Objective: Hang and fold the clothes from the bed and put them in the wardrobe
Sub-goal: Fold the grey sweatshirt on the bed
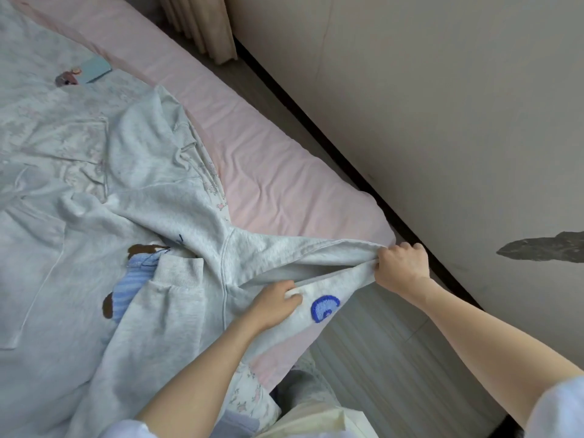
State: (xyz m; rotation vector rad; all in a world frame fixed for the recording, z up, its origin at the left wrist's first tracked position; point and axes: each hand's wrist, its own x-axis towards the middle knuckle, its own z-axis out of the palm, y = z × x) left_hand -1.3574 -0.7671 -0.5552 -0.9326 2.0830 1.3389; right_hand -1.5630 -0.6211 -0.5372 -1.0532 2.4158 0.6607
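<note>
A light grey sweatshirt (177, 197) lies spread across the bed (271, 172), its body crumpled toward the middle and one part stretched out to the bed's near corner, where a blue embroidered patch (325, 308) shows on the fabric. The right hand (402, 267) is the outer grip: its fingers are curled tight round the bunched end of that stretched part, holding it just past the corner of the mattress. The left hand (274, 303) is the inner grip, pinching the same cloth just beside the blue patch, so the fabric runs taut between the two hands. A ribbed grey cuff (180, 268) lies folded over the sweatshirt's front, partly covering a brown and blue striped design (134, 279). Under and beyond the sweatshirt lies a pale floral garment (60, 134) spread on the pink sheet, and farther up the bed rest a small pale blue flat object (96, 69) and, touching it, a little dark and pink item (67, 78) too small to make out. A cream curtain (202, 26) hangs beyond the bed, beside the beige wall (410, 90).
</note>
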